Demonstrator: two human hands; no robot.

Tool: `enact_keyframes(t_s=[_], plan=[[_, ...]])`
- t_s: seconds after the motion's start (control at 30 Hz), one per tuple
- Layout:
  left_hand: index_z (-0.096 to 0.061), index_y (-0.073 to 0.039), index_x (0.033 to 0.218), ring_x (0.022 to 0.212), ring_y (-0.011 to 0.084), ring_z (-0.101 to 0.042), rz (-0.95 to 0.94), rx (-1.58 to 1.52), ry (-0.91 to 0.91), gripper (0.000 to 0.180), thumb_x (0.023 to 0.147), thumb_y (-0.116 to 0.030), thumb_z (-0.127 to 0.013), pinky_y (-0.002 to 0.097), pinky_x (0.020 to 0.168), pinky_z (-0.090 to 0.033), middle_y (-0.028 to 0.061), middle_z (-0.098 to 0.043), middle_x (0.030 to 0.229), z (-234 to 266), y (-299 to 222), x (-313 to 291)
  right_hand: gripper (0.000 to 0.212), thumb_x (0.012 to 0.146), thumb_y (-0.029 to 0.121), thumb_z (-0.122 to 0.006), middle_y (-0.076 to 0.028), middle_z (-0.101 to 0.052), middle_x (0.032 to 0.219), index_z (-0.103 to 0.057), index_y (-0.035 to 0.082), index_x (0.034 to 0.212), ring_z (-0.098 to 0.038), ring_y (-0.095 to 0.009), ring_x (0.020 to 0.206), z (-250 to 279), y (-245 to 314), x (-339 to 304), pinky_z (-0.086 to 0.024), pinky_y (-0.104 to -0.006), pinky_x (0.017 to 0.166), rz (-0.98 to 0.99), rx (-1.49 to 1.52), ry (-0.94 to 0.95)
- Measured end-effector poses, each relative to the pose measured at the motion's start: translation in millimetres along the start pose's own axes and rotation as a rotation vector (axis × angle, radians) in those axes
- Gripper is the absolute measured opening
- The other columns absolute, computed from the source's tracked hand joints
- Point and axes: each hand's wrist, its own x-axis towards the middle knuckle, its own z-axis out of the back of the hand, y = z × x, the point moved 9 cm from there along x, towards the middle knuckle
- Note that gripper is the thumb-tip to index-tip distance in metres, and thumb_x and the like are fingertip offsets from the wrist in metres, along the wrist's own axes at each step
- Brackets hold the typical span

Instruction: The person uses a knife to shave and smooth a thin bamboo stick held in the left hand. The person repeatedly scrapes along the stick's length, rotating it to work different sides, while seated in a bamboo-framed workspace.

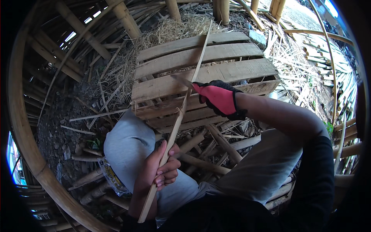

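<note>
My bare left hand [167, 170] is closed round the lower part of a long bamboo strip [176, 129]. The strip slants up and away from my lap, and its far length lies across the slatted wooden crate [162, 86]. My right hand [219, 99], in a pink and black glove, grips a knife [181, 80]. The blade points left and crosses the strip above the crate's near edge; the handle is hidden in the glove. Just below the blade, a small curl of shaving stands on the strip.
Pale bamboo shavings [174, 29] heap behind the crate. Bamboo poles [125, 19] stand at the back, and a curved pole [29, 147] runs down the left. Cut bamboo pieces [205, 164] lie between my legs. A plastic packet [110, 174] rests by my left leg.
</note>
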Motion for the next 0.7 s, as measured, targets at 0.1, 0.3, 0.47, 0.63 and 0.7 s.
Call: enact_keyframes(t_s=[0.1,0.3,0.47,0.63,0.7], plan=[[-0.04,-0.015,0.096,0.029,0.0029,-0.028,0.002,-0.024,0.005,0.04,0.107,-0.052,-0.03,0.0178,0.027,-0.024,-0.0074,-0.032,0.047,1,3,1,0.056,0.098,0.063,-0.047,0.002,-0.046,0.059,-0.06,0.01,0.088,-0.043,-0.01,0.046,-35,15,-14,-0.037,-0.0293,0.045,0.401,-0.361,0.142],[-0.041,-0.015,0.097,0.029,0.0031,-0.031,-0.01,-0.088,0.063,0.038,0.108,-0.048,-0.026,0.0186,0.026,-0.027,-0.0066,-0.035,0.048,-3,1,4,0.047,0.101,0.05,-0.05,-0.007,-0.065,0.076,-0.071,0.008,0.101,-0.061,-0.018,0.069,-18,15,-18,-0.049,-0.0346,0.064,0.214,-0.141,0.022],[-0.04,-0.013,0.097,0.031,0.007,-0.035,-0.047,-0.143,0.181,0.039,0.108,-0.048,-0.027,0.0198,0.028,-0.029,-0.0034,-0.037,0.05,-10,-7,-4,0.031,0.102,0.028,-0.048,-0.012,-0.067,0.094,-0.062,0.021,0.129,-0.069,-0.031,0.082,-17,73,-71,-0.055,-0.0402,0.068,0.936,-0.846,-0.394],[-0.04,-0.01,0.099,0.038,0.0163,-0.052,-0.143,-0.181,0.377,0.039,0.11,-0.041,-0.019,0.0233,0.035,-0.037,0.0061,-0.051,0.058,-21,-12,-19,0.031,0.099,0.022,-0.054,-0.007,-0.067,0.103,-0.062,0.027,0.129,-0.069,-0.027,0.088,7,94,-81,-0.057,-0.0381,0.069,1.247,-0.863,-0.638],[-0.041,-0.009,0.098,0.04,0.0173,-0.054,-0.18,-0.132,0.407,0.041,0.109,-0.043,-0.02,0.0237,0.038,-0.038,0.0081,-0.053,0.059,-22,-11,-26,0.025,0.098,0.026,-0.057,-0.004,-0.068,0.104,-0.067,0.026,0.121,-0.07,-0.025,0.09,2,96,-80,-0.057,-0.0372,0.069,1.358,-0.815,-0.636]])
